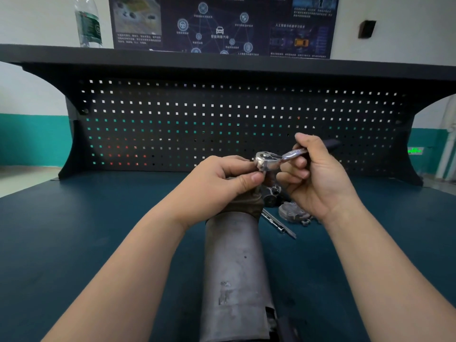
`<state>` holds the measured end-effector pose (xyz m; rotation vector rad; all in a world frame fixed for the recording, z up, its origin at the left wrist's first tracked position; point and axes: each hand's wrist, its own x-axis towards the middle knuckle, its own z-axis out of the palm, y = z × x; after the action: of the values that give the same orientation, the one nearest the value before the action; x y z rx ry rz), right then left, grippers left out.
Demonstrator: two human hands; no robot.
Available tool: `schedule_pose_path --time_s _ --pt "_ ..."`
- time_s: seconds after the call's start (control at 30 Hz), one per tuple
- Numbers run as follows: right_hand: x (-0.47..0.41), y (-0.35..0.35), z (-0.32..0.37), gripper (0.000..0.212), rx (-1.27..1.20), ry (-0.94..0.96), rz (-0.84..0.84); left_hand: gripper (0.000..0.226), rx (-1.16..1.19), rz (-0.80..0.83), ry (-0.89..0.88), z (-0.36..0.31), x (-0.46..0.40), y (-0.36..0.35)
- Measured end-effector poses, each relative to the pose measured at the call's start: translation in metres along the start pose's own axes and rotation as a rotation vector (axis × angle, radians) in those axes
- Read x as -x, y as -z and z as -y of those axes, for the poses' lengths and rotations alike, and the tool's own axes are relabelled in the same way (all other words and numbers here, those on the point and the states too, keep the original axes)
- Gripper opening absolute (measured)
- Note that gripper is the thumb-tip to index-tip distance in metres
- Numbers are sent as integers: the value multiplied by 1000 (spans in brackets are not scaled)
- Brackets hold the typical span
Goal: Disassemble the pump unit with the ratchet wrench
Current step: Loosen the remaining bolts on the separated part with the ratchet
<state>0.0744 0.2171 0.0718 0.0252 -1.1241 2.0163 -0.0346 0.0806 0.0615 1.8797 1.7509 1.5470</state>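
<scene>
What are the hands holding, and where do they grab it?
Both hold the ratchet wrench. The right hand grips its handle; the left hand pinches just under its round head.

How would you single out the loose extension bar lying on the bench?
Start at the big grey pump cylinder lying on the blue benchtop. Just right of its far end lies the extension bar, the only long thin rod, beside chunky removed castings.

Two hands, left (217, 183) and right (318, 176), mid-frame; one ratchet (269, 160) between them; one pump (234, 272), lower centre; one bottle (88, 23), upper left; one poster (222, 25), top centre; one extension bar (277, 222), right of centre.
</scene>
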Motion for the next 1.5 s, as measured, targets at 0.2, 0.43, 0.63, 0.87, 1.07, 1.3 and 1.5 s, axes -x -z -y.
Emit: schedule_pose_path --time_s 0.2,0.43,0.63,0.87,1.07,1.3,1.5 --pt "25 -7 -18 37 150 496 -240 19 -59 -77 12 3 -1 -3" --pt "53 -16 -39 37 607 1015 -201 18 -30 -65 -18 4 0 -3" --pt "33 -12 -21 29 -33 465 33 18 12 -25 -25 2 1 0" --pt "13 -8 -14 34 -212 80 -55 16 -30 -48 -46 1 -2 -6" --pt "52 -22 -35 30 689 1156 11 12 -29 -53 -33 2 -1 -5" --pt "41 -18 -24 32 -23 532 -27 28 -16 -77 -52 4 -2 -7" --pt "14 -6 -11 42 -235 16 -81 25 -42 -80 -39 3 -4 -9"
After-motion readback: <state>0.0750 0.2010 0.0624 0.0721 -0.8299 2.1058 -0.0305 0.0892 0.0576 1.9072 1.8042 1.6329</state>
